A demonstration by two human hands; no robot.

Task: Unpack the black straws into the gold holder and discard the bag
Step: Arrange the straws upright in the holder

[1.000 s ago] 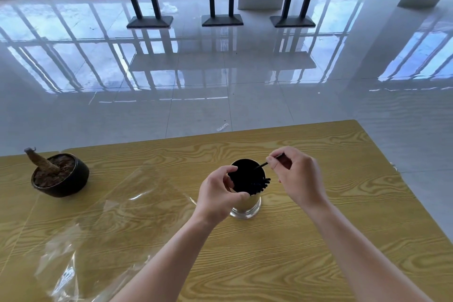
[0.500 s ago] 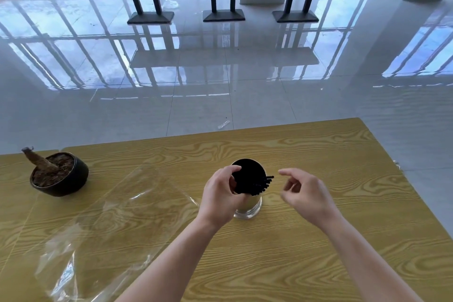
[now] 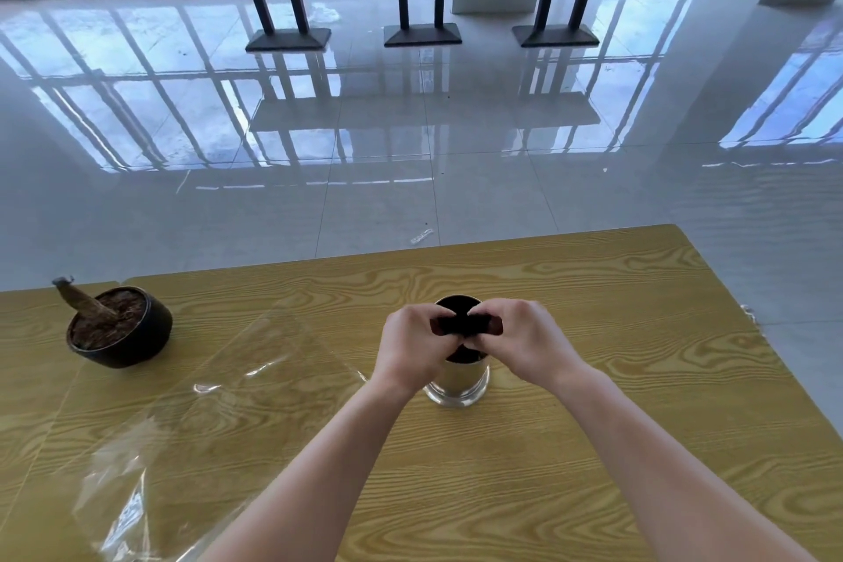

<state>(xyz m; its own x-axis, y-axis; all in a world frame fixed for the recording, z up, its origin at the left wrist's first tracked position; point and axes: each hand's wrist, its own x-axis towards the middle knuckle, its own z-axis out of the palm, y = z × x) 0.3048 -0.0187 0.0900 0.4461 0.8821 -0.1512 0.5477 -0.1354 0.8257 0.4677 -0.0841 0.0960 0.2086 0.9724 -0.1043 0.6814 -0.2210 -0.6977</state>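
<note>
Right hand (image 3: 529, 347) has closed in and now pinches the black straws (image 3: 465, 325) opposite the left hand (image 3: 413, 347), both curled round the bundle standing in the gold holder (image 3: 460, 379) mid-table (image 3: 638, 333). To seat well: press down evenly, bundle upright, holder steadied. Clear bag (image 3: 137, 447) lies toward the near left corner, not yet discarded.

One left hand (image 3: 413, 347), one right hand (image 3: 524, 345), one gold holder (image 3: 460, 375), one bunch of black straws (image 3: 465, 326), one bag (image 3: 182, 424), one pot (image 3: 141, 349), one desk (image 3: 593, 310)
</note>
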